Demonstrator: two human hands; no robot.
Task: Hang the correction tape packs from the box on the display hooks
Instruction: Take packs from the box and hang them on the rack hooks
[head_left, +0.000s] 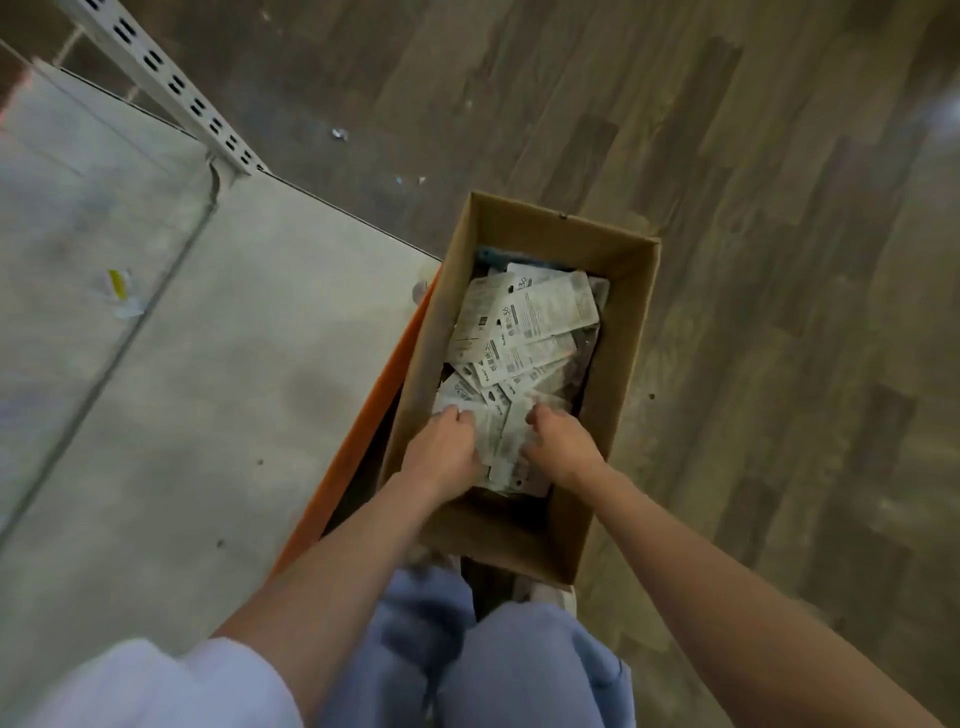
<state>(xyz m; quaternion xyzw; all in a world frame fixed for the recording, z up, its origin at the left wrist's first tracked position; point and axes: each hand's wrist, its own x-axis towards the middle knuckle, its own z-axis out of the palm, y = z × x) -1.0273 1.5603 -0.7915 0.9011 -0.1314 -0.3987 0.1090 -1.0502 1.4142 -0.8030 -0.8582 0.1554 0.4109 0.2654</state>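
**Both hands down in the box of packs**

Reaching down into the open brown cardboard box (613, 332), both hands work at the near end of the heap of white printed correction tape packs (524, 332). The left hand (441, 452) lies on the left side of the heap with its fingers curled over the edge of a pack, though the blur hides how firm the grip is. The right hand (561, 447) sits just beside it, across a narrow strip of packs, with its fingers bent down and dug into the packs on that side; whether it has closed round one of them cannot be told. Beyond the fingertips of both hands the rest of the packs lie loose and overlapping, backs up, filling the middle and far part of the box. At the far end of the heap, something blue (493, 257) shows under the packs.

To the left of the left hand, an orange edge (363, 436) runs along the box's outer wall, and past it spreads the pale grey shelf base (208, 415) with a white slotted upright (171, 83) rising at its far corner. To the right of the right hand lies the grey wood-plank floor (779, 260). Below the forearms, light blue trouser legs (493, 665) show.
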